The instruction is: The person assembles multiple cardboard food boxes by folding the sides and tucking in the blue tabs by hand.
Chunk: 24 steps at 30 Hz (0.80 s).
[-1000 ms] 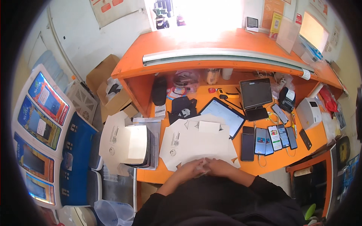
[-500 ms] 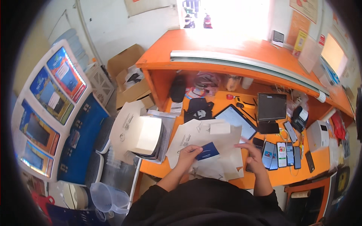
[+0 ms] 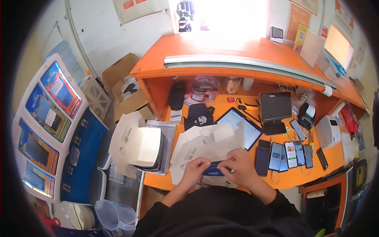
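1. Fingers (image 3: 203, 161) of the left hand (image 3: 192, 173) are closed on the left end of a blue card (image 3: 213, 171), thumb along its upper edge
2. Right hand (image 3: 240, 166) is at the card's other end, its fingers bent and bunched close together; whether they grip the card or only touch it, I cannot tell
3. Between the two hands, the card sits in front of the person's body, above the near part of some cream sheets (image 3: 187, 156), its middle showing and both ends partly covered by fingers
4. Cream sheets lie on the orange desk (image 3: 158, 180), overlapping the near corner of a lit tablet (image 3: 246, 128)
5. Left of the sheets stands a thick stack (image 3: 150, 148) with a pale top, a cream flap (image 3: 125, 138) spreading out on its left side
6. Right of the right hand is a dark phone (image 3: 262, 160), lying flat, with several lit phones (image 3: 291, 154) in a row beyond it
7. Behind the sheets are a black pouch (image 3: 197, 115) and a yellow tool (image 3: 240, 104); a dark screen (image 3: 275, 106) stands farther right, near a white box (image 3: 328, 131)
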{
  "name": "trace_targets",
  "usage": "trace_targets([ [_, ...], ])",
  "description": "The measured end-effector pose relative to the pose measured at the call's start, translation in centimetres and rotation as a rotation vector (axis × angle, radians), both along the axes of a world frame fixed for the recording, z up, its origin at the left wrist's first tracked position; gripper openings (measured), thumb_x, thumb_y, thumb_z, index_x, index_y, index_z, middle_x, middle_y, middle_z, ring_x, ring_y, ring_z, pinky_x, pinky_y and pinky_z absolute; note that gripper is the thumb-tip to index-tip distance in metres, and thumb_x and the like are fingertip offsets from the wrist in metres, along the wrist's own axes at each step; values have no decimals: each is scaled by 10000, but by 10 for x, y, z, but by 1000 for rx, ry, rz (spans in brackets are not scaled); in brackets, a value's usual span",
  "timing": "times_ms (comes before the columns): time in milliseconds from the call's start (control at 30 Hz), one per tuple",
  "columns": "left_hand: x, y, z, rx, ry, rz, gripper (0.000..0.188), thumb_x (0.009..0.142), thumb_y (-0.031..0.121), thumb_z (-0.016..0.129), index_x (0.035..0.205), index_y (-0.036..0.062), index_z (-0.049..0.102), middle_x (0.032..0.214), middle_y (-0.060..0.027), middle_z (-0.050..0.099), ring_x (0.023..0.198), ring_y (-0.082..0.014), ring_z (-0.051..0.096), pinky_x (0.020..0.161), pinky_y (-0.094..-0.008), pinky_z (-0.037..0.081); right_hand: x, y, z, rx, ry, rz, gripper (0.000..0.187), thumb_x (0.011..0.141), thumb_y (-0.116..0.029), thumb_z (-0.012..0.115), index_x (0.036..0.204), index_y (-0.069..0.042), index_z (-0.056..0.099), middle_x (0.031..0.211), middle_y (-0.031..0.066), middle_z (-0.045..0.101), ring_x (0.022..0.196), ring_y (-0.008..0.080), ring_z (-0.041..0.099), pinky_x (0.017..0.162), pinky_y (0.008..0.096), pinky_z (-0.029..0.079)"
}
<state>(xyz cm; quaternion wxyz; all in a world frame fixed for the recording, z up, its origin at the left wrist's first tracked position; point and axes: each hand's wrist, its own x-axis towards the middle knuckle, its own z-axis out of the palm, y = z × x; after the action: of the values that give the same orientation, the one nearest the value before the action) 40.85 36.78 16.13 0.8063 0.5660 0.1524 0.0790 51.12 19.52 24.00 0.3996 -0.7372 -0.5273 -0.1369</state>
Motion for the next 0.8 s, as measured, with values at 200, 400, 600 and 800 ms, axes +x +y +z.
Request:
trace_targets([
  [200, -6, 2, 8, 199, -50, -22, 85, 917, 64, 632, 967, 3, 661, 882, -9, 659, 848, -66, 580, 759, -220, 475, 6, -6, -14, -29, -91, -18, 318, 750, -153, 767, 1056, -111, 692, 1115, 79, 594, 1075, 253, 561, 894, 366, 444],
  [400, -19, 22, 12, 229, -281, -303, 64, 895, 32, 622, 933, 0, 662, 908, -43, 666, 873, -106, 603, 792, -247, 471, 48, -29, -5, 710, 1547, -120, 634, 984, -255, 524, 1493, -32, 217, 1344, 154, 507, 1222, 260, 504, 1036, 404, 405],
  [600, 8, 19, 52, 220, -356, -59, 267, 976, 243, 510, 1121, 29, 577, 1113, -111, 614, 1038, -197, 597, 936, -344, 447, 11, -25, -10, 412, 698, 326, 638, 976, -484, 462, 1417, -27, 408, 1320, 128, 552, 1300, 281, 458, 1116, 459, 304],
  [800, 13, 13, 59, -206, -145, 1, 401, 993, 267, 484, 1272, -21, 466, 1181, -120, 601, 1076, -216, 607, 926, -363, 490, -14, -12, 9, 73, 221, 528, 679, 816, -524, 602, 1337, -94, 535, 1321, 105, 545, 1271, 325, 471, 1098, 484, 316],
])
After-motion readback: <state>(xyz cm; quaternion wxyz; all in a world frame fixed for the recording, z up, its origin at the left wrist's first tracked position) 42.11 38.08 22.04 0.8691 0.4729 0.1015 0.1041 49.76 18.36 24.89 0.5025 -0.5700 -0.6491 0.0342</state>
